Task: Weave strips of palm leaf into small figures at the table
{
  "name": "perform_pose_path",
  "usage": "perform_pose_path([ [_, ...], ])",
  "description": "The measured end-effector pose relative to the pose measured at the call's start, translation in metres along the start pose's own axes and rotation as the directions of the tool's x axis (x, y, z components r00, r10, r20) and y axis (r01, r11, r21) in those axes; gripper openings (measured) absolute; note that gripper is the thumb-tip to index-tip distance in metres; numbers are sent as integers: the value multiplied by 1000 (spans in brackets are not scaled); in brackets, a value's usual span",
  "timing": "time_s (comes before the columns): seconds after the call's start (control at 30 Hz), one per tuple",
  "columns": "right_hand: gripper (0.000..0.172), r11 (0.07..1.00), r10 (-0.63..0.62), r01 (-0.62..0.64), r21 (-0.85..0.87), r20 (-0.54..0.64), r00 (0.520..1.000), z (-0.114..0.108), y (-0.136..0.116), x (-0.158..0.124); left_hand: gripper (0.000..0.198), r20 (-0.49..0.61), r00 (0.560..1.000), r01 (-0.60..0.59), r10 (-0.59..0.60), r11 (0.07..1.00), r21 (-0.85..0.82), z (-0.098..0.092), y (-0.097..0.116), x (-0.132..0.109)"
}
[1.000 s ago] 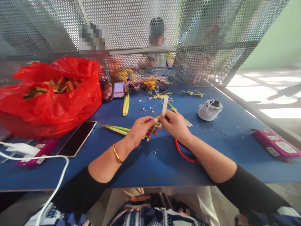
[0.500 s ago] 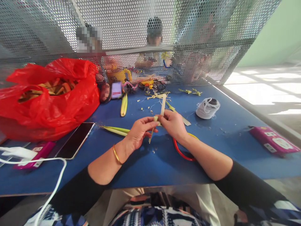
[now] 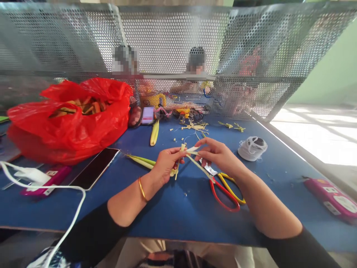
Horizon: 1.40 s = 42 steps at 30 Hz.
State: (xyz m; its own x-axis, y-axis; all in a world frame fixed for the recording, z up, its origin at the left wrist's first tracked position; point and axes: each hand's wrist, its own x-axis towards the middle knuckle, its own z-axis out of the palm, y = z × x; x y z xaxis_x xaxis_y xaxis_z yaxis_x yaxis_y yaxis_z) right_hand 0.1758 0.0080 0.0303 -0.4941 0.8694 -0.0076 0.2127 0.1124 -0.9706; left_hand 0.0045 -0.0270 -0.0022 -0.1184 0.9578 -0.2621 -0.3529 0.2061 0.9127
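Pale leaf strips [image 3: 182, 158] are crossed in a small folded piece above the blue table. My left hand [image 3: 167, 163] pinches this piece between thumb and fingers, with a short end hanging below. To the right, my right hand [image 3: 213, 152] has its thumb and forefinger closed on a strip that comes out of the piece. Another long strip [image 3: 202, 168] slants down to the right below my right hand. Scissors with red and yellow handles [image 3: 227, 193] lie under and beside my right wrist. Green leaves [image 3: 141, 160] rest on the table left of my left hand.
A red bag [image 3: 69, 130] of leaf pieces and a phone [image 3: 96, 168] are at the left, near a white cable [image 3: 79, 208]. A thread spool [image 3: 252, 149] and pink case [image 3: 331, 197] are at the right. People sit beyond the perforated screen [image 3: 167, 41].
My right hand has moved right and its fingers have spread somewhat. The upright strip now points sideways, and the scissors are more exposed. The camera view has shifted, showing more of the screen's top.
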Motion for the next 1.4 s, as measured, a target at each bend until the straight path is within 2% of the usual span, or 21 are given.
perform_pose_path([
  [0.13,25,979,-7,-32,203,186,982,-4,-1,-3,31,-15,1000,-3,3,1000,-4,0,-1,0],
  [0.2,25,976,-35,-4,218,175,984,-3,1,-3,31,-8,1000,0,0,1000,1,0,-1,0],
  [0.3,22,982,-147,149,114,-25,989,3,5,0,30,31,1000,0,0,1000,13,0,-2,-1],
  [0.4,25,958,-261,282,50,-255,931,9,8,3,28,68,998,7,-10,999,40,0,-2,-1],
  [0.47,26,931,-288,345,119,-340,895,11,9,4,28,73,997,20,-25,998,64,1,-2,-2],
  [0.53,25,901,-276,372,222,-367,888,13,9,5,32,49,998,28,-32,997,78,2,-1,-2],
  [0.6,23,911,-258,351,217,-363,895,13,9,5,38,20,999,23,-25,997,77,3,0,-3],
  [0.73,26,981,-193,180,-71,-284,939,13,11,5,44,38,999,-10,8,998,56,3,1,-4],
  [0.8,27,987,-135,111,-117,-223,965,14,13,5,45,54,998,-26,24,999,47,3,0,-4],
  [1.03,20,997,-38,48,64,-150,988,14,13,6,44,115,993,-12,11,1000,2,2,0,-4],
  [1.23,20,998,21,-12,57,-173,985,17,12,7,42,127,992,22,-17,999,-35,2,1,-4],
  [1.4,18,1000,17,-11,28,-194,981,17,17,8,37,147,989,24,-20,999,-27,2,1,-4],
])
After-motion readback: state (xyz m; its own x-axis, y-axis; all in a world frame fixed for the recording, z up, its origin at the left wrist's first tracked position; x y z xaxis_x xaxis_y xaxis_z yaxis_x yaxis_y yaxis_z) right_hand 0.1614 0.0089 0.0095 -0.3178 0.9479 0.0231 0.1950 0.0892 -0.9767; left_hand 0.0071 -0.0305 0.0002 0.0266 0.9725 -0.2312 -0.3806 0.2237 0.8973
